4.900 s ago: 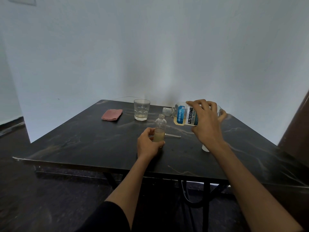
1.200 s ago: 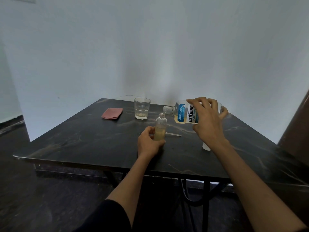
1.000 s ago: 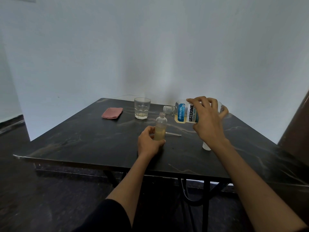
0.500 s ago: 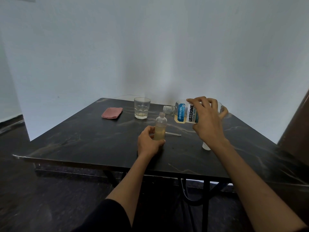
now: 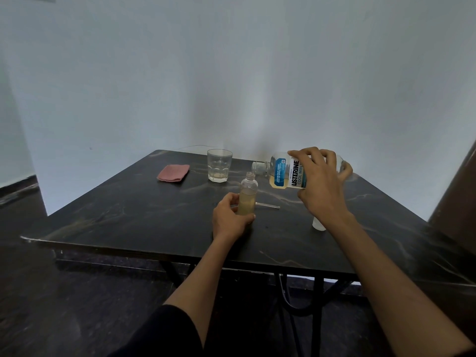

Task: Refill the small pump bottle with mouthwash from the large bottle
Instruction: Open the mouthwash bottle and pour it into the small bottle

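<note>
Upright, small bottle (image 5: 247,198) half-full yellowish, gripped by left hand (image 5: 231,220), right hand (image 5: 322,184) gripping tipped large bottle (image 5: 282,171)

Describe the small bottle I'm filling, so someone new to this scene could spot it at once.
Start at the dark marble-patterned table. Near its middle, the left hand grips the small clear bottle, which stands upright and uncapped. Unlike the drinking glass behind it and the tipped, labelled large bottle, it is slim, unlabelled and mostly full of pale yellowish liquid.
</note>
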